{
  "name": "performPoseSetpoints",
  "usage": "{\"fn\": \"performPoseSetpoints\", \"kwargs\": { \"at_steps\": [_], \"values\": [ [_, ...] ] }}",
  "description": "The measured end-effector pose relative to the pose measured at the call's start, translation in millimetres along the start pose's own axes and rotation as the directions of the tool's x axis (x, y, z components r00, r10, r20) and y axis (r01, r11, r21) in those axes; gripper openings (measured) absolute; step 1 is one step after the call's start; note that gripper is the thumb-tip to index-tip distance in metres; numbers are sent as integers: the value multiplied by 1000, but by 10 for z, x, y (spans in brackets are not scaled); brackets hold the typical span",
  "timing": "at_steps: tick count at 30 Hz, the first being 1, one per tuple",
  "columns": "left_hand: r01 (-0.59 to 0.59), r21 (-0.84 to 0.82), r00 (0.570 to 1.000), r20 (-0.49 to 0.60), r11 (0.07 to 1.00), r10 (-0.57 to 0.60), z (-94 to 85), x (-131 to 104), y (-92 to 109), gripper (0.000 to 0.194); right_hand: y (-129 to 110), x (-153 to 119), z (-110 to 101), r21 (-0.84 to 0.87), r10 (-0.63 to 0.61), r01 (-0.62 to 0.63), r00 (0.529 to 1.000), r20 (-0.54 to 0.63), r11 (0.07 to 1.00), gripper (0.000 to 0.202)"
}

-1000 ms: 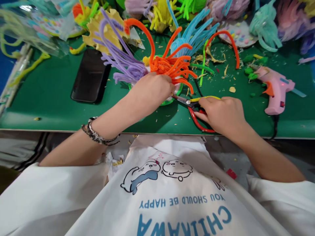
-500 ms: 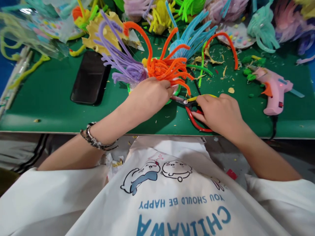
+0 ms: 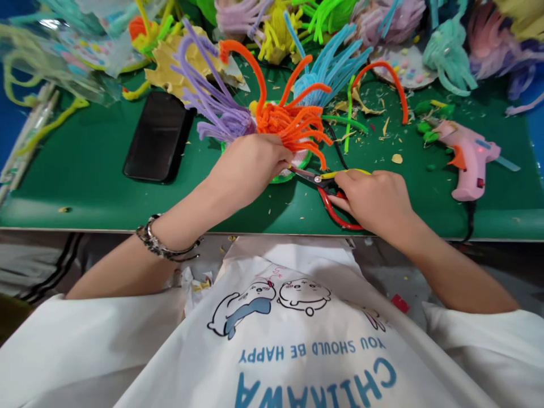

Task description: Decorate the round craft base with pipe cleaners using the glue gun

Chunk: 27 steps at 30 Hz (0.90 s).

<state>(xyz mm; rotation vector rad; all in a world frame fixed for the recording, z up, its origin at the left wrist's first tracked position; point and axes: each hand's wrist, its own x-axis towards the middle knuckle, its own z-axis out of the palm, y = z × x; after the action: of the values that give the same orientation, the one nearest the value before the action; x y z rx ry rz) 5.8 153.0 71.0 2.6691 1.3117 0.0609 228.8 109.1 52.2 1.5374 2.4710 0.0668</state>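
While right hand (image 3: 376, 198) grips scissors (image 3: 317, 179) near table edge (image 3: 106, 230), left hand (image 3: 249, 165) beside, hold unclear

I've got a black phone (image 3: 157, 139) lying on the left of the green table (image 3: 85, 190), screen dark. Crumpled tan sheet (image 3: 164, 63) just beyond it. On my right, a pink glue gun (image 3: 470, 170) on its side: red light lit, pale blue stick (image 3: 508, 161) out the back, black cord (image 3: 470, 218) running to the near edge. Teal bundle (image 3: 450, 54) and yellow bundle (image 3: 278, 34) farther back.
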Motion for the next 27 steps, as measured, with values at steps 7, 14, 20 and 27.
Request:
{"fn": "performPoseSetpoints", "kwargs": {
  "at_steps": [7, 14, 20, 27],
  "values": [
    [125, -261, 948, -254, 957, -193, -159, -201, -66, 24, -4, 17, 0, 10, 4, -5, 1000, 17, 1000, 27],
    [228, -815, 935, 31, 532, -353, -47, -270, -79, 20, 59, -25, 0, 39, 31, -31, 1000, 6, 999, 36],
    [253, -838, 915, 46, 483, -400, 110, -372, -136, 24, 210, -100, -10, 229, 64, -49, 996, -56, 972, 48],
    [82, -839, 891, -180, 537, -417, 176, -389, -228, 21, 567, -250, 64, 225, 364, -329, 921, -138, 917, 54]
  ]
}}
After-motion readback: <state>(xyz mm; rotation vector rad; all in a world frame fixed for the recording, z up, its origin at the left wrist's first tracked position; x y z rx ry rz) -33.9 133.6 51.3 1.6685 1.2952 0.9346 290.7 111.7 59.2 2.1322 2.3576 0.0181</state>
